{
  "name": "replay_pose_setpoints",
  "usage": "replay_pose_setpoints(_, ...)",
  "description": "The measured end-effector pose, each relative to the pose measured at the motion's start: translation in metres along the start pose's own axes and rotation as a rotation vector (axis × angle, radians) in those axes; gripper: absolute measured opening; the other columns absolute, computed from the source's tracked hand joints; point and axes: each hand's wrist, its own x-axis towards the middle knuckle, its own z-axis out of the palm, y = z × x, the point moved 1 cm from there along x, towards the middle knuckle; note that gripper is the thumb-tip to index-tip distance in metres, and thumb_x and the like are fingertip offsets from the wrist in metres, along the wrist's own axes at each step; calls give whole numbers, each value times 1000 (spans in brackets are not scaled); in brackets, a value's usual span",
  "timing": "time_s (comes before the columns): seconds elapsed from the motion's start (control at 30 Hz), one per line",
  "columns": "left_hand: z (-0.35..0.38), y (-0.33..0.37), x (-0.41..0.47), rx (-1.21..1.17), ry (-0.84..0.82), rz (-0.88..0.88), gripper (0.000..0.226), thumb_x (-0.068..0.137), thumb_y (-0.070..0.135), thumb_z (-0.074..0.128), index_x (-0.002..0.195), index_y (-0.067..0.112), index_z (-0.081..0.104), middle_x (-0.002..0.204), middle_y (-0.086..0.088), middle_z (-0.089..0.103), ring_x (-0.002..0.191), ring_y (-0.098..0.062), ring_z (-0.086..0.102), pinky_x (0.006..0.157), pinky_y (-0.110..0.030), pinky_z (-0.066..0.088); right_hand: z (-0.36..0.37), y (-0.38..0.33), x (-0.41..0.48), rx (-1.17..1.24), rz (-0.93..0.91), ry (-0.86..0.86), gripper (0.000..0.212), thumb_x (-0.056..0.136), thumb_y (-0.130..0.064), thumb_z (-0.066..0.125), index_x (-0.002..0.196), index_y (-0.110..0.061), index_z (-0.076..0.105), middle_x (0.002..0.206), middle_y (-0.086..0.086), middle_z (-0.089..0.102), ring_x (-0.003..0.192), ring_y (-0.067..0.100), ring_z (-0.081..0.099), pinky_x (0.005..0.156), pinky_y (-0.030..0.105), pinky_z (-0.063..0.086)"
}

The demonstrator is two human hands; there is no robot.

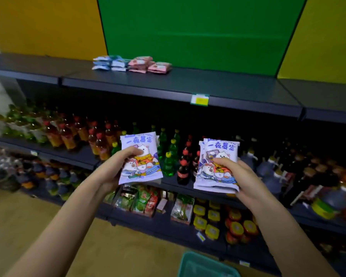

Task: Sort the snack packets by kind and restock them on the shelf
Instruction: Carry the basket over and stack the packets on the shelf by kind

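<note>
My left hand grips lavender snack packets printed with cartoon animals, held upright below the top shelf. My right hand holds a small stack of the same lavender packets, thumb pressed on the front. On the dark top shelf, at the back left of the green panel, lie a pile of blue-and-white packets and, touching it on the right, a pile of pink packets.
A yellow price tag hangs on the top shelf's edge. Lower shelves hold drink bottles, dark sauce bottles, jars and sachets. A teal basket sits on the floor by my feet.
</note>
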Motion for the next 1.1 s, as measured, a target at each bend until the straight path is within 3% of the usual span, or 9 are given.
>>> replay_pose_setpoints(0.17, -60, 45, 28, -31, -40, -32, 17, 88, 19, 54, 86, 5, 62, 61, -6, 72, 46, -16, 67, 37, -16, 46, 65, -17, 38, 26, -70, 21, 12, 87, -10, 58, 96, -9, 66, 77, 5, 75, 66, 16, 72, 53, 21, 55)
replay_pose_setpoints(0.3, -90, 92, 58, 16, -103, 31, 19, 89, 19, 50, 82, 5, 59, 56, -7, 69, 36, -16, 60, 32, -11, 37, 107, -42, 70, 14, -134, 24, 14, 87, -9, 57, 97, -7, 67, 78, 6, 75, 66, 16, 72, 55, 20, 55)
replay_pose_setpoints(0.43, -96, 138, 91, 20, -126, 80, 16, 85, 17, 46, 85, 5, 57, 59, -7, 69, 43, -17, 64, 36, -14, 42, 126, -77, 101, -30, -171, 71, 9, 86, -9, 59, 86, -7, 68, 70, 5, 74, 60, 14, 70, 55, 19, 55)
replay_pose_setpoints(0.7, -50, 206, 187, 24, -325, 70, 14, 89, 14, 48, 81, 6, 57, 63, -9, 71, 52, -18, 69, 49, -27, 57, 116, -141, 189, -24, -141, 176, 10, 84, -12, 60, 76, -8, 63, 56, 3, 70, 49, 13, 67, 48, 22, 55)
replay_pose_setpoints(0.9, -7, 246, 280, 157, -302, 147, 13, 90, 22, 53, 78, 16, 55, 55, 2, 70, 46, -9, 66, 46, -20, 54, 92, -173, 280, -50, -120, 203, 5, 86, -8, 54, 83, -7, 58, 55, 5, 69, 48, 16, 67, 44, 29, 55)
replay_pose_setpoints(1.03, 21, 268, 341, 215, -296, 125, 15, 91, 22, 53, 78, 15, 55, 54, 1, 69, 45, -10, 65, 58, -24, 55, 76, -192, 336, -90, -98, 226, 8, 86, -8, 55, 79, -5, 58, 52, 5, 68, 44, 14, 65, 43, 26, 55)
replay_pose_setpoints(1.1, 34, 277, 369, 270, -291, 119, 16, 92, 21, 51, 79, 13, 55, 52, 0, 68, 43, -10, 65, 54, -22, 54, 67, -198, 363, -96, -97, 239, 10, 86, -8, 56, 78, -5, 58, 51, 5, 68, 44, 13, 65, 44, 23, 54)
